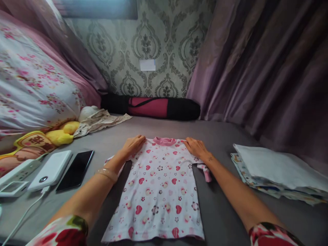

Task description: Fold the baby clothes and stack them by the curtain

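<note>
A small white shirt (160, 184) with a pink collar and a print of red hearts and flowers lies spread out on the grey bed surface, its collar pointing away from me. My left hand (133, 145) is closed on its left shoulder, the fingertips partly hidden from view. At the opposite shoulder, my right hand (196, 148) grips the cloth in the same way. The right sleeve, with a pink cuff (207, 176), bends out under my right wrist. Part of the left sleeve is hidden behind my left forearm.
Folded cloths (279, 171) are stacked on the right. To the left lie a black phone (75, 171), a white power bank (51, 169) with a cable, a power strip (19, 174) and yellow plush items (60, 136). A black and maroon rolled bag (151, 107) rests against the wall.
</note>
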Tool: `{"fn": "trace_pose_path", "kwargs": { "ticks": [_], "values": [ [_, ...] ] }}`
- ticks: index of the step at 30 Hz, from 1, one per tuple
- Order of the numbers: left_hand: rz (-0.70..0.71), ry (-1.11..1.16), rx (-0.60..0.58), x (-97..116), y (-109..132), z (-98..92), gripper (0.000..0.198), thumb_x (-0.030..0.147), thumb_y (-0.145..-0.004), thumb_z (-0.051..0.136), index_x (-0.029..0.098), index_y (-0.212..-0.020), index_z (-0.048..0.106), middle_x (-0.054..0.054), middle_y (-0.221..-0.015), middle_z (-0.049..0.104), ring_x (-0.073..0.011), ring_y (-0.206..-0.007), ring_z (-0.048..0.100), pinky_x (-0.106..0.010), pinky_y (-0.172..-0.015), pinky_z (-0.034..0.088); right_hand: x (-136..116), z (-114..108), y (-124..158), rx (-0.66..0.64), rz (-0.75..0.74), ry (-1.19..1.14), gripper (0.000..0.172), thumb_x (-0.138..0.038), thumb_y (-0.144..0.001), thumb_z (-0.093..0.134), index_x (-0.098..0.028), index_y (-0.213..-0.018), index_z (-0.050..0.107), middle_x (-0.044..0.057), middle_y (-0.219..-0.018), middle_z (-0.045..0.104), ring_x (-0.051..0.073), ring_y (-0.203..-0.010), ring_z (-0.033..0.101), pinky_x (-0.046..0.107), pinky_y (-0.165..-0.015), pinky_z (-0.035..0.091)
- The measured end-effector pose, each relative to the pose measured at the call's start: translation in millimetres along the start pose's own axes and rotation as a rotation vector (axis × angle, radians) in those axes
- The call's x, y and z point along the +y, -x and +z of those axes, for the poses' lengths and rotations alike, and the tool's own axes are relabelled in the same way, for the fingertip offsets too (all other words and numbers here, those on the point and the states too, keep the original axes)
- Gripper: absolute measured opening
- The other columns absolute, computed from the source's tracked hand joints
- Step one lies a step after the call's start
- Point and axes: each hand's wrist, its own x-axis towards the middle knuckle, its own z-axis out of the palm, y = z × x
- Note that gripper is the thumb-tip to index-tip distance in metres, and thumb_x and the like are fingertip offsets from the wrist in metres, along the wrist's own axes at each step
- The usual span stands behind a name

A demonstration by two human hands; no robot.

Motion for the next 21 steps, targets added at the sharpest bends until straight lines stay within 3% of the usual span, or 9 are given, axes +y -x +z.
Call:
{"fn": "trace_pose_path", "kwargs": {
  "ticks": [11, 21],
  "values": [
    [-0.009, 0.017, -0.053, -23, -34, 14.2, 0.040, 0.041, -0.099, 0.026, 0.021, -0.105, 0.060, -0.009, -0.097, 0.060, -0.0196, -0.077, 0.059, -0.029, -0.066, 0.039, 8, 24, -43, -0.063, -0.029, -0.009, 0.043, -0.045, -0.103, 0.022, -0.019, -0.113, 0.055, 0.013, -0.113, 0.068, 0.025, -0.102, 0.065, 0.035, -0.083, 0.042],
    [-0.018, -0.005, -0.054, -50, -80, 21.1, 0.041, 0.042, -0.098, 0.025, 0.022, -0.105, 0.061, -0.008, -0.095, 0.059, -0.0187, -0.075, 0.057, -0.028, -0.063, 0.036, 13, 29, -92, -0.072, -0.033, -0.006, 0.044, -0.046, -0.102, 0.023, -0.018, -0.114, 0.055, 0.014, -0.114, 0.067, 0.027, -0.104, 0.065, 0.035, -0.085, 0.042]
  ]
}}
